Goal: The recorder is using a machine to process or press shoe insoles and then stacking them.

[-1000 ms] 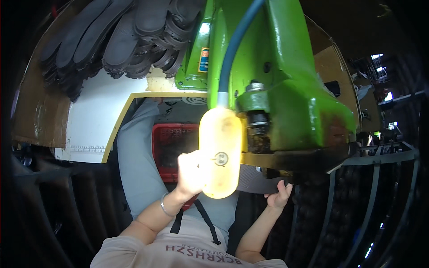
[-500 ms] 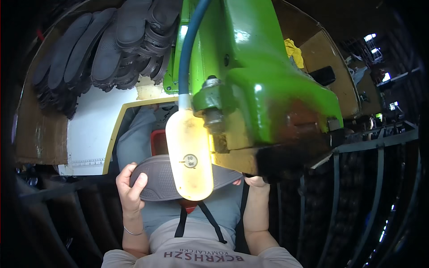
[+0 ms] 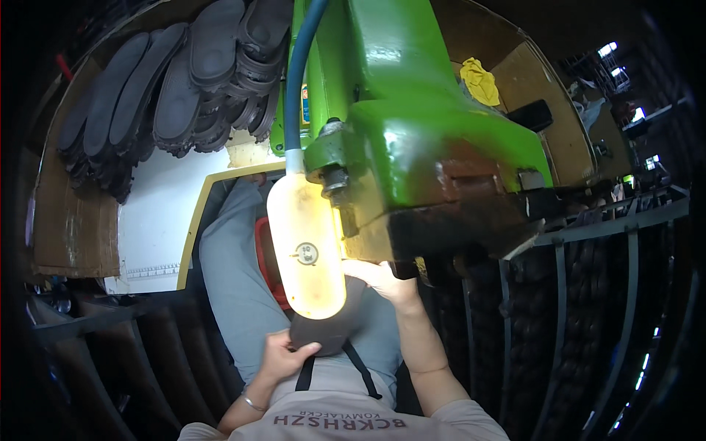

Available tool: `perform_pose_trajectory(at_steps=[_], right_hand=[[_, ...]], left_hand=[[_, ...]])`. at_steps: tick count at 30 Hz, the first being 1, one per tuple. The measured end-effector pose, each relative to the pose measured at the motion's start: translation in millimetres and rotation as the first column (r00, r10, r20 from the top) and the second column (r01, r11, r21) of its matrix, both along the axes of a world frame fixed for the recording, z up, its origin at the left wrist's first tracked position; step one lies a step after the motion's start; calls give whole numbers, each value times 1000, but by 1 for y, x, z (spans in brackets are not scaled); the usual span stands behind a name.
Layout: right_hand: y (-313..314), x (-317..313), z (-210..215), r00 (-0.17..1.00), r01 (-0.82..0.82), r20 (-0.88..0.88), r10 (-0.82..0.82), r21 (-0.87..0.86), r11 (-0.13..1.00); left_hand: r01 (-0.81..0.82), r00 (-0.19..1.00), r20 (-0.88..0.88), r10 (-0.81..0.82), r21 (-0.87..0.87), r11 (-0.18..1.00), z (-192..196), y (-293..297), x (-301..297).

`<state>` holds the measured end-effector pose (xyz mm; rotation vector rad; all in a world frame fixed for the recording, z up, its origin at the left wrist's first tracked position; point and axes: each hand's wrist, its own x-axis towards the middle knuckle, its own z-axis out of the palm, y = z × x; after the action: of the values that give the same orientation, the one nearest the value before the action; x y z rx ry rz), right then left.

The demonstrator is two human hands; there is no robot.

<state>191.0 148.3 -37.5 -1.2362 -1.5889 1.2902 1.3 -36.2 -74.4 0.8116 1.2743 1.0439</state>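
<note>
Between my hands is a dark grey shoe sole, turned lengthwise away from my body. My left hand pinches its near end in front of my waist, thumb on top. My right hand is at its far end, under the head of the green machine; some of those fingers are hidden. A lit, oblong lamp covers part of the sole.
Stacks of grey slippers fill a cardboard box at the left. A white board with a yellow edge lies beside it. On the right, another box has a yellow cloth. Metal rails run alongside.
The sole has swung from crosswise to lengthwise. My left hand has come down and right toward my waist, and my right hand has moved slightly left and up. The view has shifted a little.
</note>
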Motion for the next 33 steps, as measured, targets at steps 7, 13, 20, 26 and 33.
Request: perform_pose_trajectory(at_steps=[7,13,20,26,33], right_hand=[[3,-6,40,979,-59,-200,49,-45,997],[5,25,78,999,-12,39,1,273,962],[21,97,137,580,773,-530,-619,117,624],[119,19,81,228,77,-918,-325,-316,946],[215,-8,26,8,-396,-875,-483,-447,802]], left_hand=[[145,980,-146,-133,75,987,-12,13,39],[371,872,-314,-376,-79,925,-13,35,21],[-243,871,-310,381,402,883,1,105,-68],[-467,724,-132,677,630,621,53,178,-171],[-484,535,-239,810,699,526,95,219,-171]])
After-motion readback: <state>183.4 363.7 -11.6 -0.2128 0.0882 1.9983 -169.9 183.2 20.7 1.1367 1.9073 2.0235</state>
